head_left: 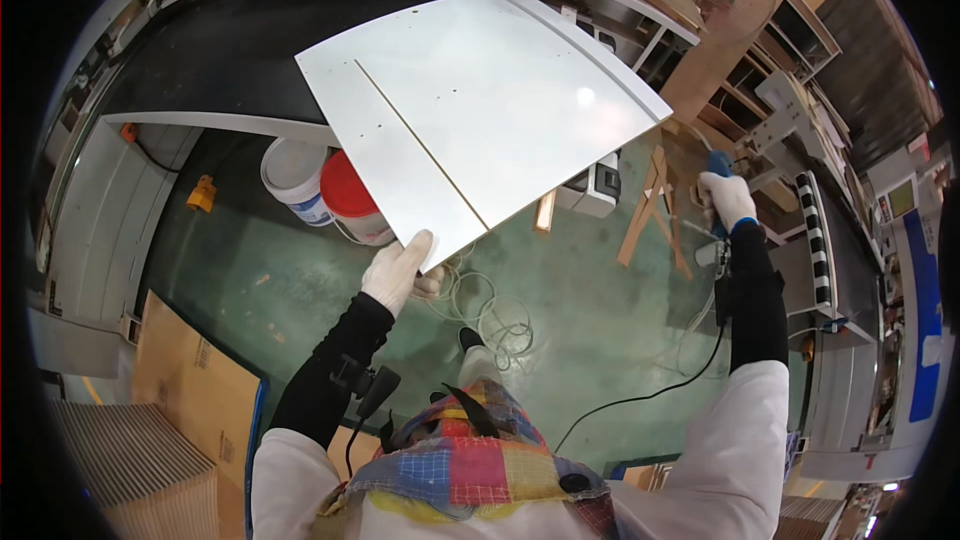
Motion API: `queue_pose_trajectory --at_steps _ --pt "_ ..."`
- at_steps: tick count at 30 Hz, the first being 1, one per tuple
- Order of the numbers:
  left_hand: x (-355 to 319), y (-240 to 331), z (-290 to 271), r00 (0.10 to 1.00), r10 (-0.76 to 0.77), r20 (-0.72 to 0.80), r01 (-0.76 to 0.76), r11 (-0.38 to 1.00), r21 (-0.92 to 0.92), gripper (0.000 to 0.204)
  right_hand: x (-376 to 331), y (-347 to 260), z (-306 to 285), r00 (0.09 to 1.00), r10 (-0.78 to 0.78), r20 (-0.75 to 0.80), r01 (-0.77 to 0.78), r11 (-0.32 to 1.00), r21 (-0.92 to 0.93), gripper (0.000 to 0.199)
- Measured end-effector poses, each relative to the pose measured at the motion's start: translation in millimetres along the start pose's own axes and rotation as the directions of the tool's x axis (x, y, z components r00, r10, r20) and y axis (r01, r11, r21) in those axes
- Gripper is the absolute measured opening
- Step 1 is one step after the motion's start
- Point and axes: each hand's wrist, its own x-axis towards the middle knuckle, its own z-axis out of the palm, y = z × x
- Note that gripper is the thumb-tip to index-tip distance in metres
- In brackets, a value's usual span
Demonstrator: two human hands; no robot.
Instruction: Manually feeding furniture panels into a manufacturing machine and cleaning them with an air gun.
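Note:
My left hand [397, 271], in a white glove, is closed on the near corner of a large white panel [510, 100], thumb on top and fingers underneath. The panel is tilted across the middle of the view. It has a long narrow groove, a few small holes and a raised strip along its far right edge. Off to the right, apart from the panel, my gloved right hand [730, 198] is wrapped round a blue hand tool [719, 164]. Blue shows above and below the fingers; the glove hides most of the tool, so its exact kind is unclear.
A black-topped bench [230, 50] stands behind the panel. Below it are a white bucket [293, 170] and a red-lidded bucket [348, 185]. A clear hose [490, 315] lies coiled on the green floor. Wooden strips [648, 210] stand near my right hand; cardboard [190, 370] is at left.

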Motion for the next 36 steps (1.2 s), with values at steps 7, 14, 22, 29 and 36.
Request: queue_pose_trajectory --at_steps 7,14,22,29,36 --pt "2 3 -3 0.999 -0.045 0.004 0.045 0.999 -0.021 0.049 -140 -1 56 0.866 -0.134 0.481 0.194 0.978 -0.078 0.040" --pt "3 3 -2 0.997 -0.067 0.025 0.067 0.997 -0.032 0.050 -179 4 67 0.891 0.001 0.455 0.064 0.990 -0.127 0.044" --pt "-1 10 7 0.995 -0.098 -0.036 0.097 0.995 -0.026 0.049 -195 11 86 0.811 0.058 0.582 0.142 0.946 -0.292 0.051" --pt "-2 6 1 0.994 -0.101 -0.037 0.100 0.995 -0.012 0.051 -138 43 71 0.955 -0.053 0.293 0.064 0.997 -0.030 0.039" --pt "0 8 10 0.990 -0.124 -0.064 0.122 0.992 -0.036 0.052 -17 95 52 0.999 0.044 0.032 -0.053 0.907 0.417 0.031"
